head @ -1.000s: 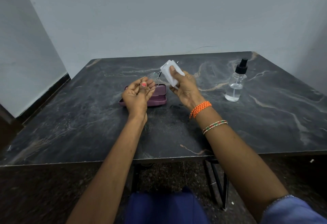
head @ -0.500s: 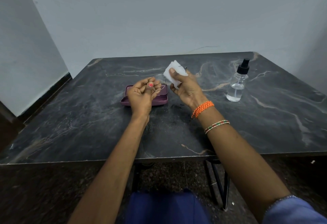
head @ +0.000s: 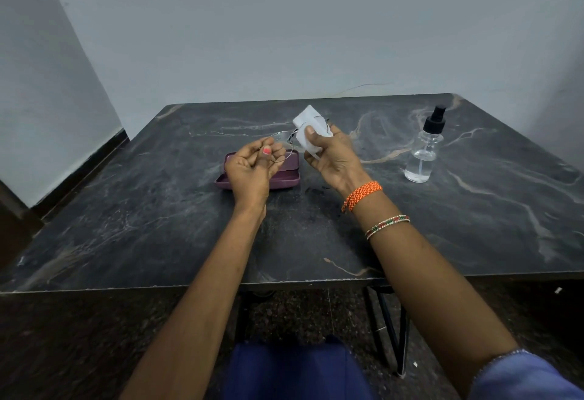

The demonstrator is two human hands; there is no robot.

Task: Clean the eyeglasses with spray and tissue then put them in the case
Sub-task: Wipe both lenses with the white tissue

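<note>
Both hands are up over the dark marbled tabletop [head: 474, 225], working in mid-air. The left hand [head: 252, 172] has its grip pinched closed on the eyeglasses [head: 286, 150], thumb with a pink nail pressed against the fingers at the thin wire rim of one lens; that lens shows as a faint clear oval just past the fingertips. The right hand [head: 335, 159] has its grip closed around a folded white tissue [head: 308, 132], thumb on the near face, fingers wrapped behind, and the tissue covers the other lens, so that side of the frame is mostly hidden; a sliver of dark frame peeks out at the tissue's upper edge. The glasses span the gap between the two hands, held above the case [head: 286, 175]. The case lies flat on the tabletop, purple, directly beneath and partly behind the left hand; whether its lid is up cannot be told from here. Off to the right, well apart from the hands, the spray bottle [head: 425, 153] stands upright, clear with a black pump top and some liquid in the bottom. An orange thread band [head: 361, 195] and a beaded bangle [head: 387, 225] circle the right wrist
</note>
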